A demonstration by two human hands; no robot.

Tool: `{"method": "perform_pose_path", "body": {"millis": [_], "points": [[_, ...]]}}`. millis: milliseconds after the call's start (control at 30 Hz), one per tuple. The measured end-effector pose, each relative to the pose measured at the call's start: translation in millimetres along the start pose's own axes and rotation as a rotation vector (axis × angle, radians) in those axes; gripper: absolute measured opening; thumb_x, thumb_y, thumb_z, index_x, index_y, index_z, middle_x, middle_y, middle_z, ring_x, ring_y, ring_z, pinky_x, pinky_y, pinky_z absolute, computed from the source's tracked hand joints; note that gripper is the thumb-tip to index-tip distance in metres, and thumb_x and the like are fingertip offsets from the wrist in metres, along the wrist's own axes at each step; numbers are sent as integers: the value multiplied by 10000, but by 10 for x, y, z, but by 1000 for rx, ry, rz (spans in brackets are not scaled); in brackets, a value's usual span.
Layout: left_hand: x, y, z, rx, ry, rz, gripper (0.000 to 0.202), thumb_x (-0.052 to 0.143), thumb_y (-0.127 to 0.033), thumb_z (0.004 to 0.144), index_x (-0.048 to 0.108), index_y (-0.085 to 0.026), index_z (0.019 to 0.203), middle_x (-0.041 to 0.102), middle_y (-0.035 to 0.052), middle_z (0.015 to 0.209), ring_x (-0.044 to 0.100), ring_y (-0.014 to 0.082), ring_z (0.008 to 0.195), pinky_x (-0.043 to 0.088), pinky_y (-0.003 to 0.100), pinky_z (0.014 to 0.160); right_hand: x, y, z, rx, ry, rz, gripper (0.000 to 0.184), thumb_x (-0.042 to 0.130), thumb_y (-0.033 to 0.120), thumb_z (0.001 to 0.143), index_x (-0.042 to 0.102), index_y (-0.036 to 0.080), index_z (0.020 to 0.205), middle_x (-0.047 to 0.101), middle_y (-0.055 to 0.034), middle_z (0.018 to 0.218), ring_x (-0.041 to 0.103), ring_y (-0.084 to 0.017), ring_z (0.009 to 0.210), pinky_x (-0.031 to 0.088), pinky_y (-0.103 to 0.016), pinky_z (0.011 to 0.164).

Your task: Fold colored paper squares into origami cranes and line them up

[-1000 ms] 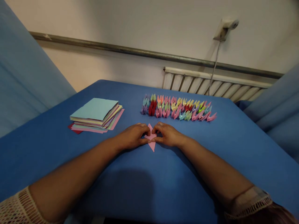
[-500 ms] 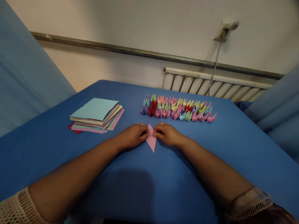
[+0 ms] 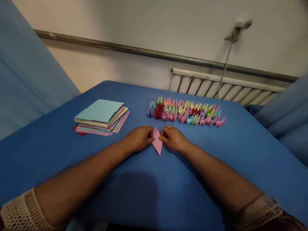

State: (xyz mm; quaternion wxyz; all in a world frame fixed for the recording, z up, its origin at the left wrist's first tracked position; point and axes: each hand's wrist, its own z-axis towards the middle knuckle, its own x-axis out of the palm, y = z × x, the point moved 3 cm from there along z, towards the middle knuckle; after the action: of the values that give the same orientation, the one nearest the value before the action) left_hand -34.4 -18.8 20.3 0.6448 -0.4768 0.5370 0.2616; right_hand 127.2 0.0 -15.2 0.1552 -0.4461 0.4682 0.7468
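A pink folded paper [image 3: 157, 144], shaped like a narrow diamond, lies on the blue surface with one point toward me. My left hand [image 3: 140, 138] pinches its left edge between thumb and fingers. On the opposite edge, my right hand [image 3: 173, 138] is closed in a similar pinch. Beyond my hands stand rows of small folded paper cranes [image 3: 185, 110] in pink, red, yellow, green, blue and purple. To the left sits a stack of coloured paper squares [image 3: 101, 110], a light blue sheet on top.
The blue-covered table [image 3: 127, 199] reaches back toward a white radiator [image 3: 209, 80]. A metal rail [image 3: 144, 54] crosses the wall, with a cord hanging from an outlet [image 3: 237, 30]. Blue curtains [image 3: 29, 64] hang at both sides.
The upper part of the pink paper now lies flatter and wider between my fingers. Both hands stay at its edges. The whole view has shifted slightly.
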Motion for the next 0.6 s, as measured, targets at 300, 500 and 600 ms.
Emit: {"method": "perform_pose_path", "body": {"millis": [300, 500, 600], "points": [[15, 31, 23, 163, 81, -95, 253, 501, -233, 884, 721, -221, 1007, 662, 43, 961, 605, 177, 893, 448, 287, 818, -29, 32, -5, 8, 12, -53, 92, 608, 197, 868, 572, 177, 785, 538, -9, 816, 498, -134, 754, 377, -267, 715], [-70, 113, -16, 210, 205, -10, 274, 514, -280, 885, 729, -268, 1055, 673, 29, 967, 610, 164, 856, 435, 252, 766, -63, -43, 16, 22, 32, -44, 140, 657, 258, 848, 583, 182, 757, 541, -13, 837, 499, -137, 782, 389, -272, 742], [-137, 108, -85, 229, 275, 55, 295, 522, -296, 881, 706, -289, 1111, 667, 31, 992, 609, 170, 865, 421, 251, 769, -79, -71, 21, 24, 28, -14, 149, 674, 257, 833, 578, 182, 747, 543, -11, 839, 502, -139, 805, 392, -272, 758]]}}
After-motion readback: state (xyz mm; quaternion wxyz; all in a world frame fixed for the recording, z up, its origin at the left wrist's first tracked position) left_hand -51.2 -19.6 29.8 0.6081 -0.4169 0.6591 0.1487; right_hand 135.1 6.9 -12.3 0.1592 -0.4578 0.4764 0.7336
